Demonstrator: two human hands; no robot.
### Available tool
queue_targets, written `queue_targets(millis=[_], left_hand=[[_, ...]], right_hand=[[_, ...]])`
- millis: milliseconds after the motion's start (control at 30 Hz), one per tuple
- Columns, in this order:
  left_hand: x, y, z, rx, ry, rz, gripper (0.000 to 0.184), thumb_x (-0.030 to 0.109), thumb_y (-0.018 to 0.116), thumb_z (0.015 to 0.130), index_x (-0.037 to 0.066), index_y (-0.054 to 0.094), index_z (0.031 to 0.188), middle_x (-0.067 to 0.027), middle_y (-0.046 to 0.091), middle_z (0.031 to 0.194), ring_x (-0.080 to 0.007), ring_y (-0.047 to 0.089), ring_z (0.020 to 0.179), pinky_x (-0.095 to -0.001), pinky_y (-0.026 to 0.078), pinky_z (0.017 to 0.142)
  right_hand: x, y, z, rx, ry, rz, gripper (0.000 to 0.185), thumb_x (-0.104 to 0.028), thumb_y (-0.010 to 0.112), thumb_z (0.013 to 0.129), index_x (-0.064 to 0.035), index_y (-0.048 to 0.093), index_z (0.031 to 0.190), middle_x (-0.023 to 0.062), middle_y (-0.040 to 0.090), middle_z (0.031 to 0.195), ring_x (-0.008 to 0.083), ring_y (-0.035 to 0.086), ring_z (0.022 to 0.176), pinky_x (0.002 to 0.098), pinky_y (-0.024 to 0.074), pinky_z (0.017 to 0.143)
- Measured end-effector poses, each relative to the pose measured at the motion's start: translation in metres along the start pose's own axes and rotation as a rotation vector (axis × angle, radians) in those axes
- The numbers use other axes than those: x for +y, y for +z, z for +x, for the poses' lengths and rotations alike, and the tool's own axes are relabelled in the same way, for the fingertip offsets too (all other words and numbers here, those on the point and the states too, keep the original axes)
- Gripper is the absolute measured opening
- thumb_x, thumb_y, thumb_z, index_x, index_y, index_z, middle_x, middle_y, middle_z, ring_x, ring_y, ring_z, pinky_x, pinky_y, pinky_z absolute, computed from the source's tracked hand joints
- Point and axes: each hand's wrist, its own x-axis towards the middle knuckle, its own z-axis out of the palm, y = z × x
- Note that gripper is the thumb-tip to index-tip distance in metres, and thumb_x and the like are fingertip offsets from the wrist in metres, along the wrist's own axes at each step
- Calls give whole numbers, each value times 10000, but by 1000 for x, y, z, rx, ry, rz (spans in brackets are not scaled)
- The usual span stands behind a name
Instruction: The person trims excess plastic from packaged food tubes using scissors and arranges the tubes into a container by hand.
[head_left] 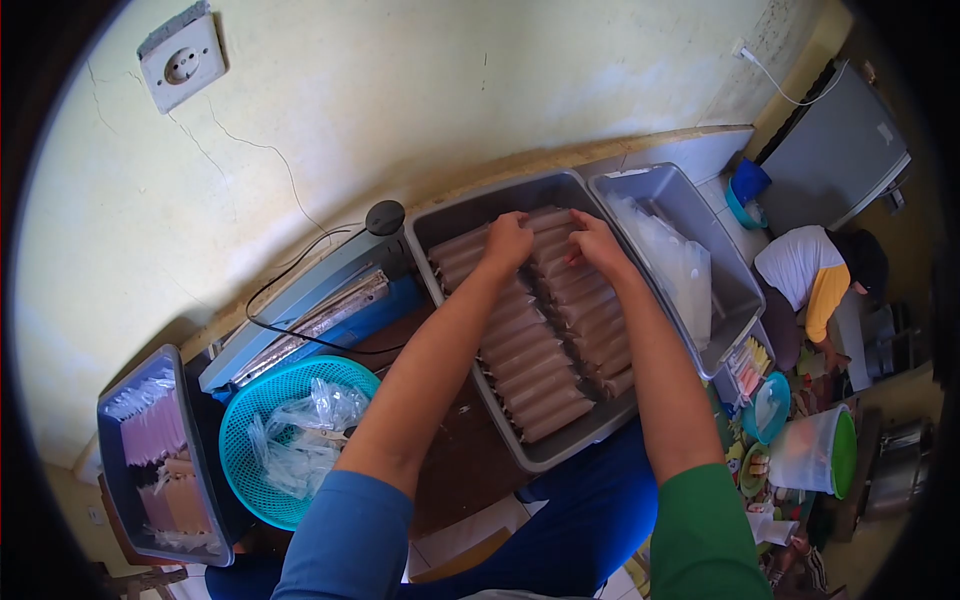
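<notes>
A grey tub point(530, 464) in the middle holds two long rows of brown, tube-shaped wrapped packets point(525, 360). My left hand point(509, 242) is at the far end of the left row, its fingers closed down on the packets; what lies between them is hidden. Across from it, my right hand point(594, 243) reaches over the far end of the right row with fingers bent onto a packet. Both hands are a short way apart, near the tub's far side.
A second grey tub point(735, 300) with clear plastic bags adjoins on the right. To the left are a blue sealing machine point(300, 300), a turquoise basket point(235, 430) of plastic and a tub point(215, 510) of pink and orange packets. A person point(800, 265) crouches at the right.
</notes>
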Motion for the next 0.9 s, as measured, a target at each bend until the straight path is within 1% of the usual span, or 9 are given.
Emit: queue_targets(millis=[133,200,333,533,600,633,700,800,900], left_hand=[[-2,0,0,-47,7,25,359,77,573,746,-38,665,1073,-256,631,1099,-366,601,1067,-388,450,954],[-4,2,-1,22,67,123,351,139,664,769,5,673,1093,-230,636,1028,-338,614,994,-384,470,883],[-7,3,0,-2,57,142,346,147,673,765,18,682,1086,-225,607,1024,-364,586,1011,-393,459,906],[8,-5,-10,54,108,207,316,119,656,741,17,687,1039,-223,600,1001,-393,577,995,-418,466,898],[20,-11,-17,116,104,237,333,20,571,698,-16,668,1014,-287,599,1068,-425,585,999,-421,470,911],[20,-11,-17,115,103,237,333,20,571,698,-16,668,1014,-287,599,1068,-425,585,999,-421,470,911],[22,-12,-15,143,58,231,338,5,564,711,-4,653,1037,-274,640,995,-414,613,974,-434,490,875],[22,-12,-14,114,62,219,350,1,554,720,-8,643,1059,-276,654,946,-408,628,962,-448,492,869],[22,-13,-14,91,90,195,360,-1,551,716,-14,637,1065,-287,646,961,-418,622,967,-444,491,877]], right_hand=[[0,-1,0,4,24,0,694,-6,495,792,62,255,1440,221,308,1491,205,629,626,300,523,585],[2,1,0,77,-33,4,665,-3,528,776,77,327,1405,263,468,1347,228,645,601,307,525,520],[2,1,1,84,-25,-7,648,-3,534,778,80,347,1392,257,483,1338,229,647,595,310,527,516],[8,0,4,114,-46,-36,604,-1,530,776,85,397,1359,237,486,1347,227,651,593,309,529,512],[7,1,5,127,-67,-73,576,-1,527,773,78,436,1336,232,514,1322,222,652,587,309,529,514],[6,1,4,127,-66,-73,576,-1,527,773,78,436,1336,232,514,1322,222,652,587,309,529,514],[4,-1,4,98,-49,-121,578,13,497,784,81,412,1352,224,481,1360,208,638,589,300,523,531],[4,0,2,120,-72,-133,565,25,486,780,77,429,1340,219,512,1326,204,638,579,298,524,523],[4,0,3,119,-55,-150,571,39,471,773,68,431,1342,215,526,1310,204,641,575,298,528,524]])
